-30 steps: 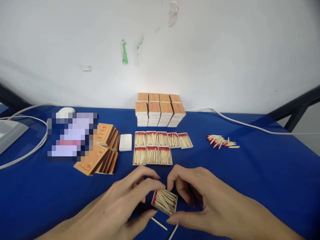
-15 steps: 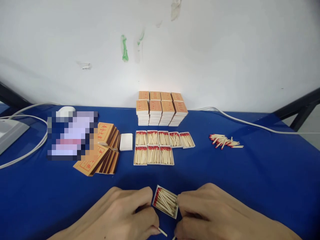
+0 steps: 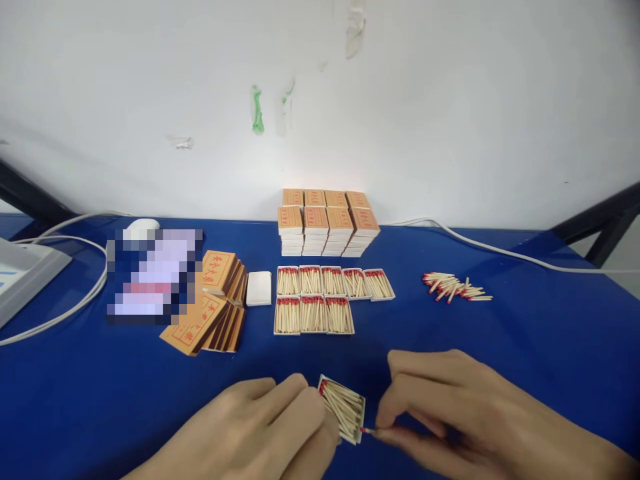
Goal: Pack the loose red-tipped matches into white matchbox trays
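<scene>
A white tray full of red-tipped matches [image 3: 344,408] lies on the blue table [image 3: 525,347] close to me. My left hand [image 3: 265,430] curls round the tray's left edge and steadies it. My right hand [image 3: 450,413] pinches a single match [image 3: 369,432], whose red head touches the tray's right corner. Beyond the tray lie two rows of filled match trays [image 3: 325,299].
A block of stacked orange matchboxes [image 3: 325,223] stands by the wall. Fanned orange sleeves [image 3: 213,307] and an empty white tray [image 3: 259,288] lie left. Loose matches [image 3: 455,287] lie right. A white cable [image 3: 500,250], a mouse [image 3: 143,227] and a grey device [image 3: 23,273] sit along the edges.
Both hands came back toward me off the tray. My right hand picked up a stray match and brought it to the tray's right corner. My left hand closed on the tray's left side.
</scene>
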`<state>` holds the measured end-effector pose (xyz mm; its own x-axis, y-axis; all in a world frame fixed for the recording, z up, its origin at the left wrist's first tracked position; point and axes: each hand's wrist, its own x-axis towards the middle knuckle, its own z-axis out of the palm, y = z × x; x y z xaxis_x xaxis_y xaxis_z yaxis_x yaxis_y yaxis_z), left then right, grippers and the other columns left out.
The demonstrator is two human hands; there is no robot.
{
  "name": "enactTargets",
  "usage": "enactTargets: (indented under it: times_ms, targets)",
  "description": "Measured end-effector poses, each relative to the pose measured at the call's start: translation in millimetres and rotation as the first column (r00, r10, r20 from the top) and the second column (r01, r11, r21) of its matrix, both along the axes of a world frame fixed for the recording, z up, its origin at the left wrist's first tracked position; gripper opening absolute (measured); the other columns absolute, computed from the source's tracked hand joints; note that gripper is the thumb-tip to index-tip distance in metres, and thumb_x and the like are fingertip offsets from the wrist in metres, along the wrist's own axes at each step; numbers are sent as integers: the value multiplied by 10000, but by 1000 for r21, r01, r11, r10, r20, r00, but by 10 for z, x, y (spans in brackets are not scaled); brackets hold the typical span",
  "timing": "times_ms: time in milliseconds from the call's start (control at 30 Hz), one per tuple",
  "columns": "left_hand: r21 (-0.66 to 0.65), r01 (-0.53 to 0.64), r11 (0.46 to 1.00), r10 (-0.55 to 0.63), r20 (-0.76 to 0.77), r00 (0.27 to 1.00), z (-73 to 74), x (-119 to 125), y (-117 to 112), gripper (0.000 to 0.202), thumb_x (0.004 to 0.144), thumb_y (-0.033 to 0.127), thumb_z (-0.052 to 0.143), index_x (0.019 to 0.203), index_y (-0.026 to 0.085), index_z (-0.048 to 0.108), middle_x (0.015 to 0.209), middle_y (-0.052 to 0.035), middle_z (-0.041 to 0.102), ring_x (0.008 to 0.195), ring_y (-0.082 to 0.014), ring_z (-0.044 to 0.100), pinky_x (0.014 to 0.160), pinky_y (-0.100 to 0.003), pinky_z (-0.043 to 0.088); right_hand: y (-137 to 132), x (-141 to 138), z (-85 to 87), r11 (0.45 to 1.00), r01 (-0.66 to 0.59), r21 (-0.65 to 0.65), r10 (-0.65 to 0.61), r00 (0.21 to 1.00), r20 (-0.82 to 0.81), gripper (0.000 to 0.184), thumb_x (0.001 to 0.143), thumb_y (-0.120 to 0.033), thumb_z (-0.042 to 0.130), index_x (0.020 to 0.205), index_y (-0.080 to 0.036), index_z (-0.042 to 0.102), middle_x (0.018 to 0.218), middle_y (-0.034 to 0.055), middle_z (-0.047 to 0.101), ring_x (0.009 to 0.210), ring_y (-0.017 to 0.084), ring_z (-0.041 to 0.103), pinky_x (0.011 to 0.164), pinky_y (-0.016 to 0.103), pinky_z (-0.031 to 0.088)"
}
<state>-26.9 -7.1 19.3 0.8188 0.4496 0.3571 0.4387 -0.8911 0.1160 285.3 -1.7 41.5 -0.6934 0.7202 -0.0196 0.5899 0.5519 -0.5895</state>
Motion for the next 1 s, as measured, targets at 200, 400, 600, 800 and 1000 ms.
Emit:
enactTargets:
  times_ms: [200, 400, 600, 800, 1000]
  targets:
    - [-211, -40, 977, 58, 80, 995, 95, -34, 28, 233, 1241, 153, 594, 1342, 282, 760, 1027, -4, 804, 880, -219, 815, 804, -328, 711, 42, 32, -45, 977, 164, -136, -168, 986, -15, 288, 1221, -510, 724, 1042, -328, 857, 827, -29, 605, 668, 135, 582, 603, 288, 420]
    - [-113, -171, 979, 189, 167, 968, -90, 23, 24, 447, 1351, 521, 365, 1540, 203, 616, 1171, -65, 858, 951, -251, 898, 676, -363, 684, 94, -186, -57, 947, 239, -214, -255, 966, -49, 299, 1190, -453, 766, 949, -288, 830, 802, -33, 579, 664, 133, 540, 599, 278, 407]
    - [-275, -182, 944, 222, 124, 967, -202, 5, 40, 462, 1348, 593, 317, 1422, 282, 650, 1168, -17, 837, 889, -213, 889, 664, -341, 677, 109, -399, -68, 982, 157, -105, -163, 985, -56, 189, 1116, -207, 812, 931, -241, 823, 792, -42, 617, 632, 108, 545, 592, 252, 400]
    - [-453, -131, 882, 183, 74, 980, -211, -70, 46, 249, 1304, 507, 601, 1475, 331, 642, 1139, 32, 776, 921, -224, 862, 692, -366, 638, 146, -487, -26, 996, 71, 45, -74, 995, 64, 247, 1123, -126, 712, 902, -227, 752, 889, 17, 742, 692, 155, 670, 628, 290, 484]
    - [-488, -119, 865, 184, 87, 979, -249, -44, 76, 465, 1084, 272, 967, 1433, 312, 662, 1117, 56, 760, 870, -217, 836, 660, -356, 578, 137, -517, -67, 990, 22, 142, -42, 990, 138, 259, 1036, -37, 720, 871, -236, 697, 874, 24, 740, 668, 164, 668, 618, 299, 489]
